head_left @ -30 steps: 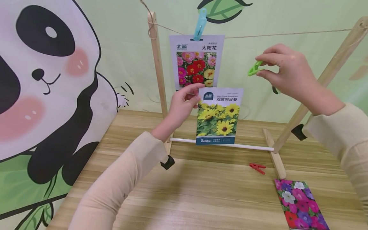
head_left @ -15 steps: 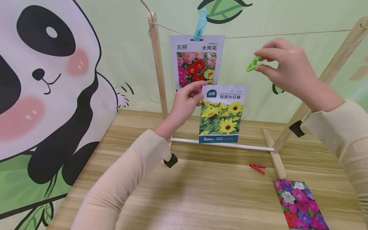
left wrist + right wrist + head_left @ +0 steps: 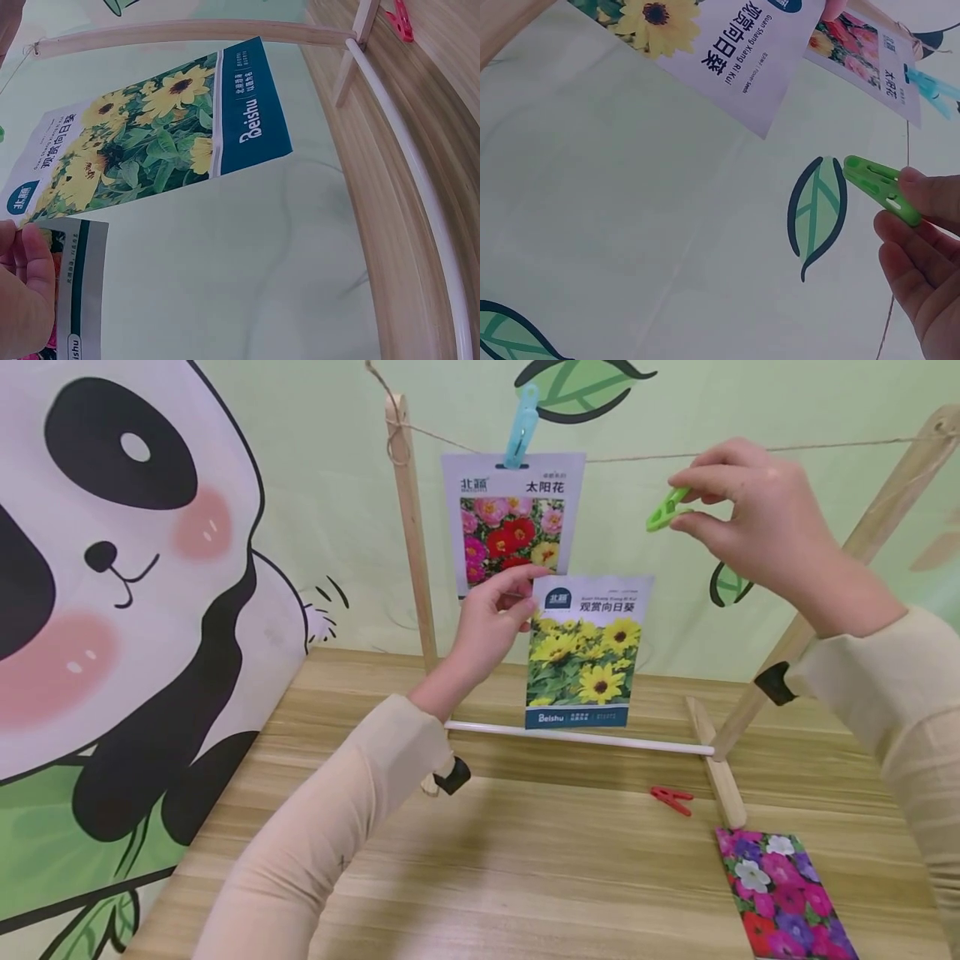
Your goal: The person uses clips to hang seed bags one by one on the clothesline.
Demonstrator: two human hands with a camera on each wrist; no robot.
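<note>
My left hand (image 3: 495, 620) pinches the upper left corner of a seed packet with yellow sunflowers (image 3: 587, 652), which hangs upright below the string (image 3: 795, 447). In the right wrist view, my right hand (image 3: 926, 262) holds a green clothespin (image 3: 881, 187) between thumb and fingers; in the head view it is just below the string, right of the packet. Behind the left hand, a seed packet with pink and red flowers (image 3: 513, 518) hangs from the string by a blue clothespin (image 3: 522, 427). The left wrist view shows the sunflower packet (image 3: 150, 135) tilted across the frame.
The string runs between two wooden posts (image 3: 408, 527), joined low down by a white rod (image 3: 660, 744). On the wooden table (image 3: 480, 860) lie a red clothespin (image 3: 672, 799) and a packet with purple and pink flowers (image 3: 787, 893). A panda wall picture (image 3: 217, 635) stands at left.
My left hand has moved the sunflower packet slightly up and to the right. The right hand has risen a little toward the string, still holding the green clothespin.
</note>
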